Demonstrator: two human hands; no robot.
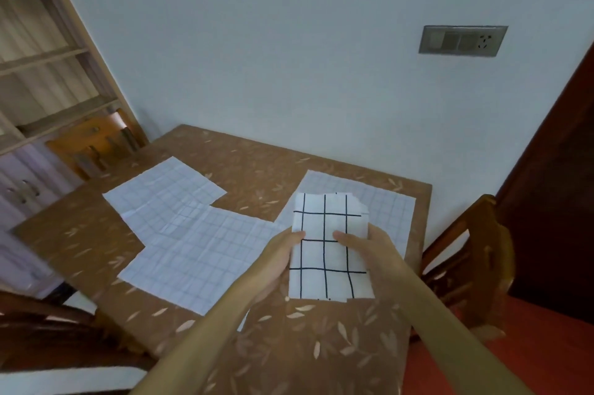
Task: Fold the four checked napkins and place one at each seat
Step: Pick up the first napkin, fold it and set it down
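A folded white napkin with bold black checks (328, 227) is held above the table's right side. My left hand (283, 253) grips its left edge and my right hand (363, 243) grips its right edge, thumbs on top. Three more checked napkins lie unfolded and flat, faint grid side up: one at the back left (164, 189), one in the middle (205, 253), and one at the back right (385, 201) partly under the folded one.
The table (321, 346) wears a brown leaf-patterned cloth and stands against a pale wall. Wooden chairs stand at the right (466, 250), back left (93, 144) and near left (48, 330). A dark door (562, 169) is at the right.
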